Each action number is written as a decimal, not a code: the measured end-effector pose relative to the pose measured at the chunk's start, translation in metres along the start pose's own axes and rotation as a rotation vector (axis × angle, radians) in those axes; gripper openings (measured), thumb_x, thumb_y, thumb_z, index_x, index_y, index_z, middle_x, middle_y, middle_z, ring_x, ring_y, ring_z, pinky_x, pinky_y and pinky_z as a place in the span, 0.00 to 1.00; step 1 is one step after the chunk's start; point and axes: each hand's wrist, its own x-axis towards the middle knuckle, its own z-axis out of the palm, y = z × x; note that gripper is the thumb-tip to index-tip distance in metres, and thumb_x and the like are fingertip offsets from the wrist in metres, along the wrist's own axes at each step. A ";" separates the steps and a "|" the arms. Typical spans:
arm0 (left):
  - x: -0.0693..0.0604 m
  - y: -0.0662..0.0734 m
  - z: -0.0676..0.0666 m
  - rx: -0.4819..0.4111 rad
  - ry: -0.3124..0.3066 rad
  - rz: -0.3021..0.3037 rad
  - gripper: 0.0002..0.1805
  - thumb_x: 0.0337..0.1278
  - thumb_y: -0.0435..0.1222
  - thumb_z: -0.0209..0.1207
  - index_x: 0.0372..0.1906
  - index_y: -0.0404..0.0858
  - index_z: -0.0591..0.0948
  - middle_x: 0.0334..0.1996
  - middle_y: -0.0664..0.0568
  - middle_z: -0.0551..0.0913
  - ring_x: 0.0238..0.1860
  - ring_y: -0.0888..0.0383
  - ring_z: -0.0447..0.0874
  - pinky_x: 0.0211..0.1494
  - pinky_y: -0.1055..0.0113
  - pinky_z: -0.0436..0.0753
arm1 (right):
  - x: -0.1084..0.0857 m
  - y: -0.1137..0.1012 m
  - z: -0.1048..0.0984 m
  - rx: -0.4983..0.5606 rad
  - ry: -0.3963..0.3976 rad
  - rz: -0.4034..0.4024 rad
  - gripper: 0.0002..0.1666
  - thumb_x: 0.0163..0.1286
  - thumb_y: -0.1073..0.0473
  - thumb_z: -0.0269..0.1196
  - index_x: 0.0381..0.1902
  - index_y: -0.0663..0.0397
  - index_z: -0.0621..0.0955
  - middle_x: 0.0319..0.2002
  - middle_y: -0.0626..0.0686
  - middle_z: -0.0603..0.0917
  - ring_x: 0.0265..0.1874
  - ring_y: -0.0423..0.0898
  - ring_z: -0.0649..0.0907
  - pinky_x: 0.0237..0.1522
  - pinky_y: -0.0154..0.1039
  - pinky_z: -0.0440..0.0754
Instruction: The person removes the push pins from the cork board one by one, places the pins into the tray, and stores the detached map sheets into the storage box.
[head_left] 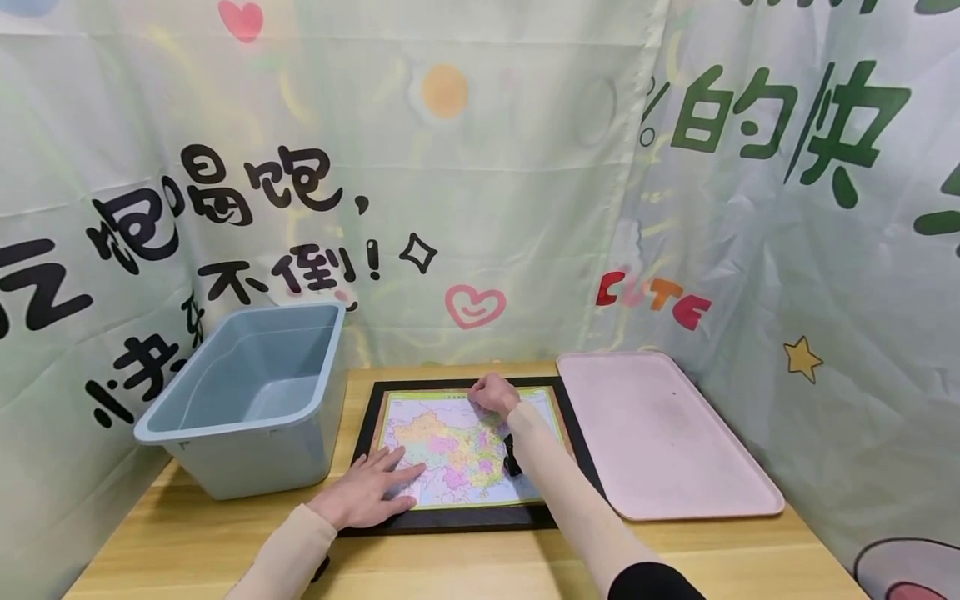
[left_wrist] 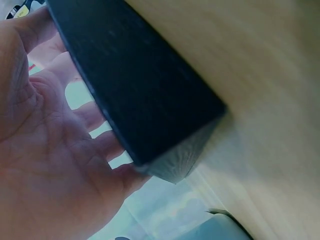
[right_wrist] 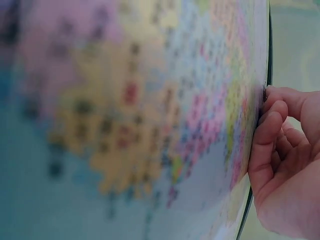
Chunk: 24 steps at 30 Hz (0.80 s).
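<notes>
A colourful paper map (head_left: 442, 450) lies on a black-framed board (head_left: 480, 518) with a brown border inside the frame. My left hand (head_left: 367, 487) rests with spread fingers on the lower left of the map and frame. In the left wrist view, the palm (left_wrist: 55, 135) is beside the frame's outer corner (left_wrist: 145, 85). My right hand (head_left: 493, 394) is at the map's top edge, fingers curled. From the right wrist view, the thumb and finger of this hand (right_wrist: 285, 155) pinch a small dark piece (right_wrist: 265, 91) against the edge; its kind is not clear.
A blue-grey plastic bin (head_left: 255, 458) stands left of the board on the wooden table (head_left: 420, 567). To the right, a pink tray (head_left: 660, 442) lies close against the frame. Printed cloth (head_left: 480, 208) hangs behind and on both sides.
</notes>
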 end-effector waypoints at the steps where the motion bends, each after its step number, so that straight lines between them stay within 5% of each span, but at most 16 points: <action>1: 0.000 0.000 -0.001 -0.002 0.000 -0.002 0.30 0.68 0.57 0.51 0.71 0.51 0.71 0.74 0.36 0.61 0.75 0.33 0.52 0.69 0.30 0.53 | 0.001 -0.001 0.000 0.004 -0.005 0.001 0.15 0.72 0.55 0.61 0.23 0.50 0.81 0.24 0.49 0.79 0.22 0.46 0.71 0.31 0.41 0.71; 7: 0.001 -0.001 0.000 -0.011 -0.013 -0.010 0.31 0.68 0.60 0.50 0.71 0.53 0.70 0.74 0.37 0.60 0.75 0.34 0.52 0.69 0.29 0.53 | 0.007 0.000 -0.002 0.044 -0.048 0.030 0.25 0.73 0.57 0.58 0.12 0.52 0.75 0.12 0.48 0.64 0.15 0.46 0.61 0.34 0.43 0.69; 24: 0.001 -0.002 0.001 0.002 -0.005 -0.016 0.31 0.68 0.59 0.50 0.71 0.53 0.70 0.74 0.38 0.60 0.75 0.35 0.52 0.69 0.29 0.53 | 0.004 0.000 -0.003 0.097 -0.067 -0.002 0.19 0.74 0.58 0.57 0.21 0.54 0.81 0.14 0.47 0.68 0.16 0.44 0.64 0.34 0.43 0.70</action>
